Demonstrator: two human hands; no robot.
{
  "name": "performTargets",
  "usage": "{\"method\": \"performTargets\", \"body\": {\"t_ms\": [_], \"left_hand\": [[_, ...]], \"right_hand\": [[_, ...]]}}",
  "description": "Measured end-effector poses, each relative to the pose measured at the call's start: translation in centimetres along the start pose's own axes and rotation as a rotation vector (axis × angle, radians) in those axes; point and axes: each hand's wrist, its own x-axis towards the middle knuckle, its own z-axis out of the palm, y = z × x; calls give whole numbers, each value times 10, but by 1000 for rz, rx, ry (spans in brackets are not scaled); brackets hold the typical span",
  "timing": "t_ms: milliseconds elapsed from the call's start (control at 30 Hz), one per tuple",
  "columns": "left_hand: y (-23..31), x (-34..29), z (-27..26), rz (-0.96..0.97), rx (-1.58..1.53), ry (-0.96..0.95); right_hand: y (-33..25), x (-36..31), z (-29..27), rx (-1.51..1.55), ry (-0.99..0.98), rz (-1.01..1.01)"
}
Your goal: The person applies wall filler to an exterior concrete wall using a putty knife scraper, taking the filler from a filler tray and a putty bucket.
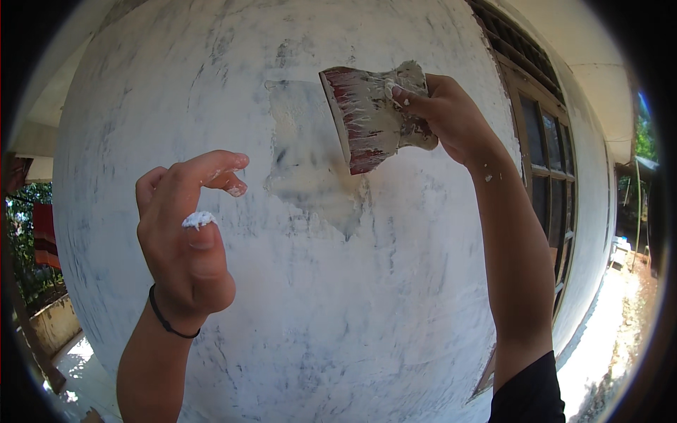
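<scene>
My right hand (451, 113) grips a wide putty knife (377, 113) by its handle end, thumb on the near face. Its reddish blade is coated with grey-white filler, and the straight edge points left. Behind the blade, a damp patch of fresh filler (303, 169) with ragged borders shows on the white wall (296, 296). Whether the blade touches the wall, I cannot tell. My left hand (187, 225) is raised at the left, fingers curved and apart from the thumb, holding nothing. A lump of white filler (199, 220) clings to its thumb tip, with smears on the fingertips.
To the right of the wall stands a wooden-framed window (550, 155) with several panes. A sunlit path (599, 338) runs along the lower right. At the far left hang red striped cloth (46, 236) and greenery behind it. Dark streaks mark the wall.
</scene>
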Motion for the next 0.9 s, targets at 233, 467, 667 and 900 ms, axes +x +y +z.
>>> {"method": "performTargets", "body": {"t_ms": [233,467,667,900], "left_hand": [[-1,4,0,29,35,113],[-2,-8,-1,-30,53,162],[-5,-24,1,-66,24,114],[-1,-23,0,-43,-45,97]], "right_hand": [[-13,-41,62,-1024,180,-845],[80,-108,116,-1585,51,-1136],[85,-208,127,-1396,-178,-1039],[16,-192,84,-803,-742,-324]]}}
